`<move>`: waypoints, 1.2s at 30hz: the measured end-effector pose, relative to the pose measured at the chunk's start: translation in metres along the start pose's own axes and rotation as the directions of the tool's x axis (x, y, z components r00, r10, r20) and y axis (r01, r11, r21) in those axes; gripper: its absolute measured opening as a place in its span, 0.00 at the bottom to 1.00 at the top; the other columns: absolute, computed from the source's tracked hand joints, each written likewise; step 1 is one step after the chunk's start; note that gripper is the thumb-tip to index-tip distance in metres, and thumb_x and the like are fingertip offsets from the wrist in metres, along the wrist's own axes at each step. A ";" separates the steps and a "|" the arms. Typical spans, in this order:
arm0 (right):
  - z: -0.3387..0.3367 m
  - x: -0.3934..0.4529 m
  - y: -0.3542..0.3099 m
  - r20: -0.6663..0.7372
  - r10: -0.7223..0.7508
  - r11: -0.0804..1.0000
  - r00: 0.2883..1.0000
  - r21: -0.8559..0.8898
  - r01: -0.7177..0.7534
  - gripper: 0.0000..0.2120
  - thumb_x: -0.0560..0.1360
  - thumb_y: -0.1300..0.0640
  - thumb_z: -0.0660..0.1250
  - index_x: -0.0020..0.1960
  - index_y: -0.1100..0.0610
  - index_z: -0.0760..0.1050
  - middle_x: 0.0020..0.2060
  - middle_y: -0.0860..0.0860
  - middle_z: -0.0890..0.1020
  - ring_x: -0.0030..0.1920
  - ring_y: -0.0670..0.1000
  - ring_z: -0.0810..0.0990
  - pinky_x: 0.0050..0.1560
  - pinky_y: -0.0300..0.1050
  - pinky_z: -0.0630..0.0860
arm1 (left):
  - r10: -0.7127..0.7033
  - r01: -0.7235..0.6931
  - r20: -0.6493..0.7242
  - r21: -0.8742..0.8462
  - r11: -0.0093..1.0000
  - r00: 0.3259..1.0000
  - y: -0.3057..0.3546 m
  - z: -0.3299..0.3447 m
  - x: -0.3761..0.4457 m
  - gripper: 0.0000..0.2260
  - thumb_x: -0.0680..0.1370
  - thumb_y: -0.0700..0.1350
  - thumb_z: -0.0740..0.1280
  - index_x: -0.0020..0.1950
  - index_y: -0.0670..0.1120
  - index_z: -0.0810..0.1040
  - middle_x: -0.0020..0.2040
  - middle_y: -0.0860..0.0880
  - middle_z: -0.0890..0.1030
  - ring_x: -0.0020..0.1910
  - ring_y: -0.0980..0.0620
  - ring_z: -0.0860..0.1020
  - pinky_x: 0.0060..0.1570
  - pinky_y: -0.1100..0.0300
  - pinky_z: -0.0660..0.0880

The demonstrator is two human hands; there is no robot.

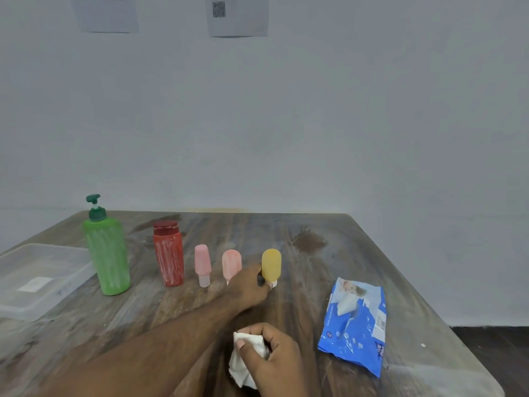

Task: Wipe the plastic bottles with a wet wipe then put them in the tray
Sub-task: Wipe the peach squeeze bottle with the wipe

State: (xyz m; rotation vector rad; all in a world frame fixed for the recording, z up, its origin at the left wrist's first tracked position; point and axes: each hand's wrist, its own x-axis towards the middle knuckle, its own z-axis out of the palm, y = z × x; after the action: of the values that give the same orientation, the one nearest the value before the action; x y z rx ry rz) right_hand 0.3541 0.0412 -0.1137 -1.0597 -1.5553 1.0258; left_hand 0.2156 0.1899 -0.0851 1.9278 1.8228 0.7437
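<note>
0 of 5 bottles in clear plastic tray [43, 282]; left hand [249, 290] grasping small yellow plastic bottle [271, 265], right hand [274, 353] clenching crumpled white wet wipe [246, 365], wiping not started

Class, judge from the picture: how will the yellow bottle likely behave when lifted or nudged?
The yellow bottle probably tips easily: it stands on its narrow cap. It looks small, so likely light. The left hand grips it low, near the cap, so its top may wobble.

The left hand [248, 287] hides the yellow bottle's [271, 263] cap and the salmon bottle's [231, 263] base. The tray [43, 279] runs off the left edge. Both wall papers [236, 15] are blurred and cropped.
</note>
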 end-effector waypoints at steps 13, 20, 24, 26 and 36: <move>-0.007 0.003 -0.005 -0.008 0.049 0.994 0.999 0.099 -0.048 0.05 0.76 0.56 0.77 0.48 0.46 0.88 0.44 0.48 0.89 0.47 0.49 0.88 0.52 0.46 0.83 | 0.038 -0.044 -0.110 -0.051 0.998 0.993 -0.021 -0.017 -0.070 0.23 0.81 0.57 0.69 0.75 0.56 0.76 0.71 0.60 0.80 0.66 0.56 0.82 0.65 0.60 0.76; -0.006 0.009 -0.001 -0.054 0.068 0.986 0.996 0.159 -0.059 0.06 0.73 0.49 0.76 0.49 0.45 0.88 0.46 0.50 0.89 0.48 0.51 0.88 0.53 0.51 0.84 | -0.117 0.060 -0.256 -0.218 0.974 0.960 -0.050 -0.044 -0.093 0.08 0.80 0.49 0.71 0.58 0.57 0.77 0.51 0.58 0.84 0.31 0.50 0.84 0.34 0.50 0.84; -0.007 0.009 0.001 -0.059 0.095 0.984 0.994 0.155 -0.085 0.06 0.79 0.55 0.76 0.50 0.45 0.88 0.47 0.49 0.89 0.49 0.51 0.87 0.55 0.55 0.85 | -0.183 0.136 -0.180 -0.246 0.960 0.967 -0.051 -0.043 -0.082 0.28 0.82 0.47 0.71 0.81 0.48 0.66 0.57 0.49 0.85 0.28 0.50 0.84 0.24 0.61 0.77; -0.007 0.008 0.000 -0.056 0.103 0.986 0.993 0.137 -0.094 0.07 0.80 0.56 0.75 0.51 0.44 0.88 0.48 0.48 0.89 0.50 0.51 0.87 0.56 0.57 0.85 | -0.200 0.155 -0.157 -0.259 0.953 0.967 -0.050 -0.043 -0.074 0.28 0.82 0.46 0.70 0.80 0.47 0.66 0.51 0.51 0.86 0.27 0.51 0.84 0.25 0.60 0.77; -0.009 0.008 -0.004 -0.034 0.101 0.978 0.994 0.186 -0.093 0.13 0.69 0.53 0.77 0.53 0.48 0.88 0.51 0.51 0.89 0.53 0.54 0.88 0.54 0.52 0.85 | -0.210 0.149 -0.209 -0.276 0.950 0.955 -0.067 -0.024 -0.045 0.09 0.75 0.55 0.70 0.51 0.61 0.72 0.42 0.58 0.85 0.30 0.53 0.84 0.38 0.48 0.84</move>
State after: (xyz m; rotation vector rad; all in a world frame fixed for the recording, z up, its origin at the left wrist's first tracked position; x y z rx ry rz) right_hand 0.3612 0.0493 -0.1064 -1.0294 -1.3562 1.1817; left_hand 0.1467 0.1487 -0.1119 1.5377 1.8977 1.1250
